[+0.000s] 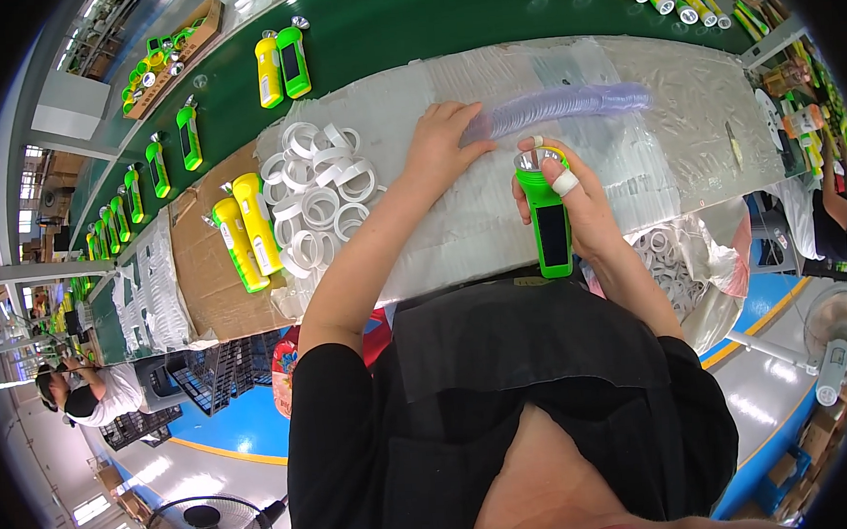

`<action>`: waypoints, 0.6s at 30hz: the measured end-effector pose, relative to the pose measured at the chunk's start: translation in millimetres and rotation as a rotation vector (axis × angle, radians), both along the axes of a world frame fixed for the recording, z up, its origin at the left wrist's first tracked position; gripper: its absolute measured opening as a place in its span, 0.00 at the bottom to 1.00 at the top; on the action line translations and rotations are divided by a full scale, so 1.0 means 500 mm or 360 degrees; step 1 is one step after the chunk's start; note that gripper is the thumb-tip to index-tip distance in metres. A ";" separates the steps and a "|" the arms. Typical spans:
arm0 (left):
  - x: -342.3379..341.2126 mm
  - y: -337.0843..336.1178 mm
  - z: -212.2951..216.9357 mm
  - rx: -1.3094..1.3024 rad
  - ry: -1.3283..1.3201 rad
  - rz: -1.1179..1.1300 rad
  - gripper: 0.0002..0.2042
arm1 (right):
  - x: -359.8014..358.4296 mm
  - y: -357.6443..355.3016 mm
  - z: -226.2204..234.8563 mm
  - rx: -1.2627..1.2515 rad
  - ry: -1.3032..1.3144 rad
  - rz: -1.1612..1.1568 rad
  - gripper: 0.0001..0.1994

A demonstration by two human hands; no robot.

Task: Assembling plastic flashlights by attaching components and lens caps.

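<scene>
My right hand (588, 198) is wrapped round a green flashlight (552, 224), held upright with its silver reflector at the top and a dark panel down its front. White tape is wound on fingers of this hand. My left hand (443, 141) has its fingers and thumb closed about the left end of a long row of clear plastic discs (568, 106) lying on the covered work surface. How many discs it grips is hidden. A heap of white rings (320, 206) lies left of my left forearm. Beside the heap are two yellow-and-green flashlights (257, 223).
A green conveyor belt (373, 37) runs along the far side, with flashlights (292, 61) spaced along it. More rings lie in a plastic-lined container (678, 270) below the right edge. A white pen-like tool (732, 146) lies at the right. Co-workers (104, 391) are at both sides.
</scene>
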State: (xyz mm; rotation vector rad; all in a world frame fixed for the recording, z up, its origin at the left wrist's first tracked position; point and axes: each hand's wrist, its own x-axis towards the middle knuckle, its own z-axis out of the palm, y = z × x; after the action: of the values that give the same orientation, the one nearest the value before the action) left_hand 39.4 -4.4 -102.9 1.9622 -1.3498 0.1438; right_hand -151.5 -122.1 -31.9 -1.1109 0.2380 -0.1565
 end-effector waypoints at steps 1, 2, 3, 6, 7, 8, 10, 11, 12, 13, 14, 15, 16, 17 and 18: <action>0.002 0.006 0.000 -0.0043 0.0046 0.0028 0.27 | 0.000 0.000 0.001 -0.0014 -0.0002 0.0002 0.20; -0.001 0.007 0.012 -0.0085 0.0094 0.0046 0.26 | 0.001 -0.002 0.002 -0.0014 -0.0001 -0.0002 0.20; -0.007 0.011 0.024 -0.0084 0.0095 0.0043 0.26 | 0.002 -0.003 0.004 -0.0083 0.0009 0.0001 0.22; -0.054 0.039 0.083 -0.0254 0.0333 0.0027 0.24 | 0.011 0.001 0.011 -0.0131 0.0026 0.0051 0.23; -0.078 0.043 0.108 -0.0333 0.0272 -0.0130 0.22 | 0.010 0.003 0.012 -0.0116 0.0039 0.0077 0.22; -0.101 0.054 0.129 -0.0409 0.0202 -0.0266 0.20 | 0.014 0.008 0.011 -0.0087 -0.0009 0.0113 0.22; -0.129 0.068 0.138 -0.0259 0.0144 -0.0255 0.19 | 0.020 0.015 0.013 -0.0143 -0.0047 0.0166 0.22; -0.134 0.072 0.138 -0.0340 0.0103 -0.0223 0.19 | 0.025 0.019 0.013 -0.0203 -0.0090 0.0213 0.22; -0.135 0.074 0.137 -0.0420 0.0061 -0.0191 0.19 | 0.029 0.020 0.013 -0.0181 -0.0082 0.0253 0.22; -0.134 0.074 0.134 -0.0416 0.0059 -0.0181 0.19 | 0.032 0.020 0.013 -0.0177 -0.0084 0.0263 0.22; -0.135 0.079 0.129 -0.0460 0.0156 -0.0268 0.20 | 0.035 0.024 0.012 -0.0209 -0.0088 0.0302 0.21; -0.135 0.082 0.125 -0.0504 0.0252 -0.0354 0.20 | 0.038 0.027 0.011 -0.0241 -0.0094 0.0340 0.21; -0.137 0.083 0.125 -0.0495 0.0247 -0.0336 0.20 | 0.041 0.029 0.009 -0.0231 -0.0099 0.0358 0.21; -0.139 0.083 0.125 -0.0509 0.0301 -0.0352 0.20 | 0.043 0.032 0.007 -0.0258 -0.0095 0.0395 0.21; -0.140 0.083 0.125 -0.0523 0.0353 -0.0369 0.20 | 0.047 0.036 0.007 -0.0286 -0.0091 0.0432 0.21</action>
State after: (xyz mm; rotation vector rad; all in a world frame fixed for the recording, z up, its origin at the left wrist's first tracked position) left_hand -30.5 37.0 -40.4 1.4927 -1.3033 0.0329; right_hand -128.0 -104.2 -28.5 -1.3033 0.0202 0.0331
